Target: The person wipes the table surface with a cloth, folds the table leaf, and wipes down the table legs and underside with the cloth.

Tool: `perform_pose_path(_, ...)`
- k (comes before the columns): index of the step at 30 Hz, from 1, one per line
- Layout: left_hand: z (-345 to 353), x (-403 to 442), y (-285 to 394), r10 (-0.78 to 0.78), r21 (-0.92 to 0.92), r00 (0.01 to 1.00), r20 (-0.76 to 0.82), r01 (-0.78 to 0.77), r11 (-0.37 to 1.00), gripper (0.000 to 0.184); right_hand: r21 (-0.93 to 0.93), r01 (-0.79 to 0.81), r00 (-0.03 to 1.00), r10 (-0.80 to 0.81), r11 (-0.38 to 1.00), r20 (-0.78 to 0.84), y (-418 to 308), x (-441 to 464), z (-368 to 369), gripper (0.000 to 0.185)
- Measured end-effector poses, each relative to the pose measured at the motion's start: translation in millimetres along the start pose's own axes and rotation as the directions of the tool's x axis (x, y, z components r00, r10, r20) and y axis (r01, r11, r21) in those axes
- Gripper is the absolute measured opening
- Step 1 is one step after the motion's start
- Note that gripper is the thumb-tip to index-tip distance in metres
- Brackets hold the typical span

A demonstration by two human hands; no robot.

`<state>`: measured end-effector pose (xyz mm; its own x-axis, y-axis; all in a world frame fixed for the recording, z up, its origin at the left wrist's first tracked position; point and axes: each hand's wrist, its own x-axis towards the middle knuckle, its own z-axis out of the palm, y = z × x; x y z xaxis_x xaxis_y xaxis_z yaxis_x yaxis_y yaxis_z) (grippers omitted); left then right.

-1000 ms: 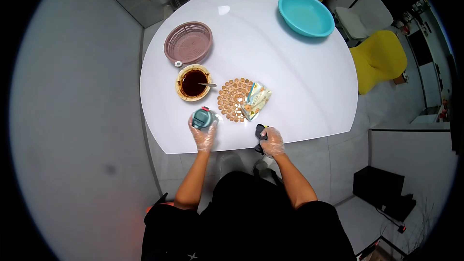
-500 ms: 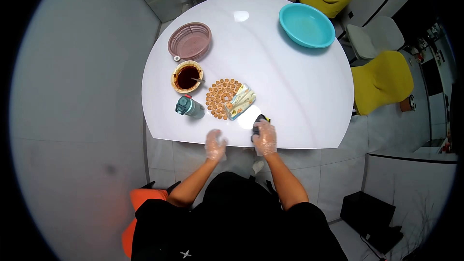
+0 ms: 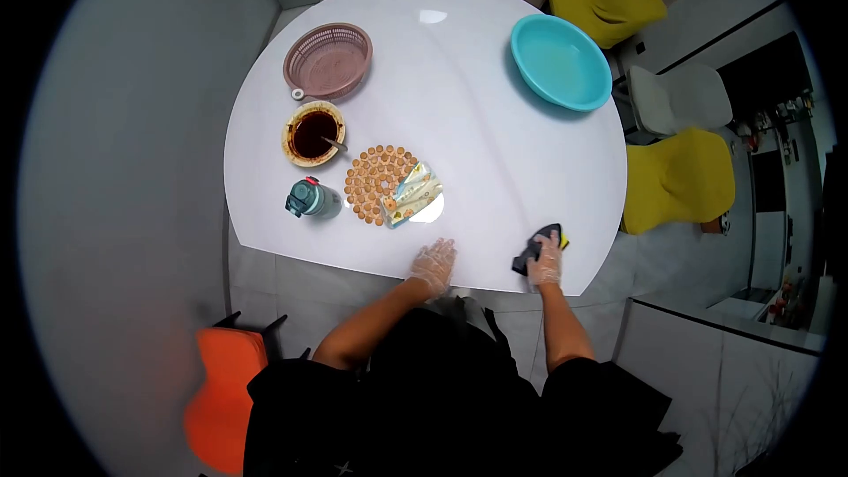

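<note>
My right hand, in a clear plastic glove, grips a dark, roughly triangular object with a yellow edge near the table's front right edge. Its exact kind does not show. My left hand, gloved likewise, rests open at the front edge with fingers stretched forward, holding nothing. Just beyond it, a printed light-coloured packet lies partly over a ring of small round brown pieces, resembling biscuits. To their left is a teal bottle.
The white table also bears a bowl of dark sauce with a utensil in it, a pink woven basket and a turquoise basin. Yellow chairs stand on the right, an orange chair behind at left.
My right hand has moved right along the table with the dark object. My left hand has come onto the table's edge, fingers extended. The view has shifted, turning slightly.
</note>
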<state>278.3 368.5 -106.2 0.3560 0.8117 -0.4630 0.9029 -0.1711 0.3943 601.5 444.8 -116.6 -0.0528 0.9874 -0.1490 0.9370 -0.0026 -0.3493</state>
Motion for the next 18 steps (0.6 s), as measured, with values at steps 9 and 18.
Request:
perform_pose_path(9, -23, 5, 46, -0.278, 0.003, 0.951, 0.133, 0.280, 0.960, 0.073, 0.125, 0.301, 0.917, -0.251, 0.945, -0.310, -57, 26, 41, 0.048)
perform_pose_path(18, 15, 22, 157, -0.615, -0.050, 0.789, 0.008, 0.614, 0.788, 0.077, 0.356, 0.756, 0.554, -0.826, 0.550, 0.101, -28, 27, 9, 0.042)
